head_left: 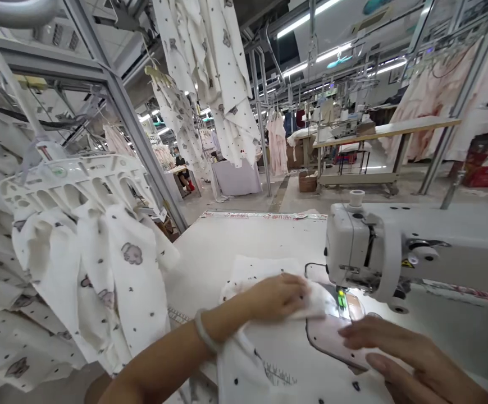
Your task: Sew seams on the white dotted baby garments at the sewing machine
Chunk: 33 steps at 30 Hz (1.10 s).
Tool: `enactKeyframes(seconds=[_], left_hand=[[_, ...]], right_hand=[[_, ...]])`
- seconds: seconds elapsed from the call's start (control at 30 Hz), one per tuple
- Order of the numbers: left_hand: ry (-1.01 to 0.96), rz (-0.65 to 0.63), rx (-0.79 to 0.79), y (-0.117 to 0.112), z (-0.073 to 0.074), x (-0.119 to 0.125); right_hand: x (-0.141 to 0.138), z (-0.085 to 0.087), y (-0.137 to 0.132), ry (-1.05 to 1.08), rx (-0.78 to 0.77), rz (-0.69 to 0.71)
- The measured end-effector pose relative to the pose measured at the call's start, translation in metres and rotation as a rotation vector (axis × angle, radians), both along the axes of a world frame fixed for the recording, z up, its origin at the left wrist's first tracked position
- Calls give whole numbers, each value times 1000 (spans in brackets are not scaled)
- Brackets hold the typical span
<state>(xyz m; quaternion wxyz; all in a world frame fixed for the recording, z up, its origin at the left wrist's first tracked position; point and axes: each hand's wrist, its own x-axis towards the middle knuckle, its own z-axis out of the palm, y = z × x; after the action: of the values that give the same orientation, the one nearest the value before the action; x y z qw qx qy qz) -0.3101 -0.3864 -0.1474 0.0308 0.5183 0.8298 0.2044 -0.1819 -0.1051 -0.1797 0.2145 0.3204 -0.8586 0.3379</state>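
My left hand (pixel 275 296) lies on a white printed cloth (pixel 264 359) spread on the sewing table, its fingers curled and pressing a fold of it just left of the needle. My right hand (pixel 399 350) rests flat, fingers stretched out, on the cloth and the pale needle plate (pixel 332 336) in front of the presser foot (pixel 342 300). The white sewing machine head (pixel 364 249) stands right behind both hands. A light bangle sits on my left wrist.
A plastic hanger (pixel 73 182) with white printed garments (pixel 100 280) hangs close at my left. The white table (pixel 235 238) stretches back to a tape-marked edge. More garments hang overhead, and worktables and a seated person are far behind.
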Motion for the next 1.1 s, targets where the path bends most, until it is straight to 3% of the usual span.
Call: enactKeyframes(seconds=[0.07,0.13,0.33,0.5,0.77,1.1], left_hand=[[-20,-165,46,3,-1,23],[-29,-247,58,7,0,39],[26,-278,-4,15,2,38],[87,-324,19,25,1,22],[90,-325,30,35,0,2],[113,-359,9,37,9,-4]], right_hand=[[-7,9,-3,30,98,4],[-10,16,-6,113,213,18],[-9,32,-10,330,450,90],[-17,39,-8,455,491,88],[-21,21,3,274,466,-49],[-17,24,7,263,460,-66]])
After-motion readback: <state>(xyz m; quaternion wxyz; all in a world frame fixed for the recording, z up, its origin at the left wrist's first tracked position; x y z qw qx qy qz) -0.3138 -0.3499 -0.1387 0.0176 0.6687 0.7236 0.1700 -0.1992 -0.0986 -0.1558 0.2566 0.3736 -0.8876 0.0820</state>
